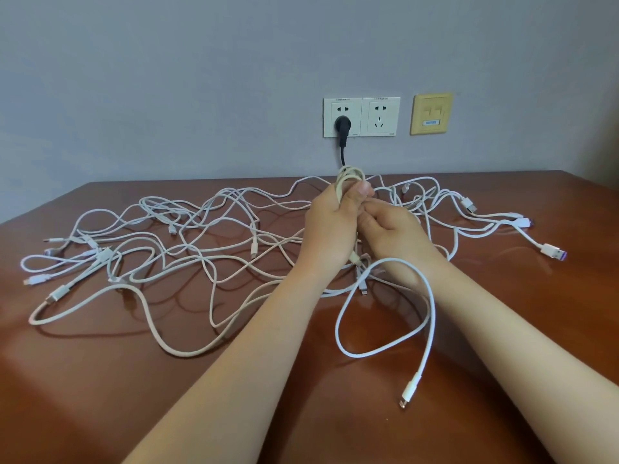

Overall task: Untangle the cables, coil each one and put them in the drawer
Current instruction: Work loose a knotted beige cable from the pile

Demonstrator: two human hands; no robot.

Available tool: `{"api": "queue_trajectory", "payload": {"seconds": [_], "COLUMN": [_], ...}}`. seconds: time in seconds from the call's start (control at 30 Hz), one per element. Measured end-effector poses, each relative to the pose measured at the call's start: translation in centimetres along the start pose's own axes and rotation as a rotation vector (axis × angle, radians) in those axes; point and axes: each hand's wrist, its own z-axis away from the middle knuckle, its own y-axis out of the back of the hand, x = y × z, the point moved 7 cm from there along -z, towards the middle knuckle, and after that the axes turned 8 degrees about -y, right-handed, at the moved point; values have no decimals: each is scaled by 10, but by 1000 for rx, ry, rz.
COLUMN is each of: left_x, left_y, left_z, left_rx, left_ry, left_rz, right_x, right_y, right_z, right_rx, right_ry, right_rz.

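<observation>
1. Coiled cable (350,177): cream-white, wound into small loops; gripped upright above the table (134,396) by the left hand (331,226); right hand (388,229), fingers curled, meets it from the right; one tail hangs down between the two hands.
2. Tangled cables (201,236): white and pale pink, loosely interlaced; lying flat, spread from the table's left side to its right.
3. Looped white cable (385,350): one wide loop nearest the viewer, crossing the right forearm; connector at its near end.
4. White USB plug (554,253): purple-tipped; far right.

Glossy reddish wood table (100,380), matt white plastic cables (187,256), smooth plastic sockets (361,117).
</observation>
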Motion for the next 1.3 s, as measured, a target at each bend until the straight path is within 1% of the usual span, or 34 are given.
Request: {"api": "queue_trajectory", "payload": {"seconds": [0.1, 0.17, 0.27, 0.33, 0.43, 0.5, 0.63, 0.7, 0.8, 0.87, 0.93, 1.0, 1.07, 1.13, 1.2, 1.23, 1.3], "left_x": [2, 3, -1, -4, -13, -18, -24, -25, -25, -25, -25, -25, -25, -25, -25, -26, -28], "left_y": [-3, -5, -3, 1, 14, 21, 34, 45, 53, 49, 42, 38, 33, 27, 16, 8, -7], "left_z": [-1, -1, 0, -1, -5, -6, -10, -13, -13, -12, -10, -8, -8, -6, -1, 4, 13], "left_rx": [-31, -54, -48, -10, 124, 210, 280, 306, 298, 236, 175, 121, 52, -31, -152, -221, -331], "left_ry": [13, 25, 80, 154, 288, 360, 416, 401, 368, 349, 348, 351, 348, 335, 334, 351, 433], "left_rz": [78, 130, 194, 339, 596, 712, 792, 733, 499, 328, 224, 136, 33, -71, -132, -129, -28], "right_x": [9, 14, 9, 7, 10, 14, 18, 20, 14, 7, 4, 0, -2, -1, -3, -4, -5], "right_y": [-1, -2, -3, -1, -1, -2, -3, 5, 15, 16, 16, 14, 14, 16, 18, 19, 22], "right_z": [-4, -4, -3, -2, -2, -2, 0, -1, -2, 1, 2, 3, 2, 0, 0, 0, -1], "right_rx": [-41, -66, -63, -63, -115, -127, -166, -141, -75, -102, -155, -202, -195, -142, -96, -79, -38], "right_ry": [-133, -194, -136, -107, -93, -67, -10, -9, 8, -2, -28, -5, 28, 37, 48, 56, 58], "right_rz": [-296, -375, -311, -282, -229, -120, 400, 434, 280, 115, -24, -54, -35, -4, 9, -6, -42]}}
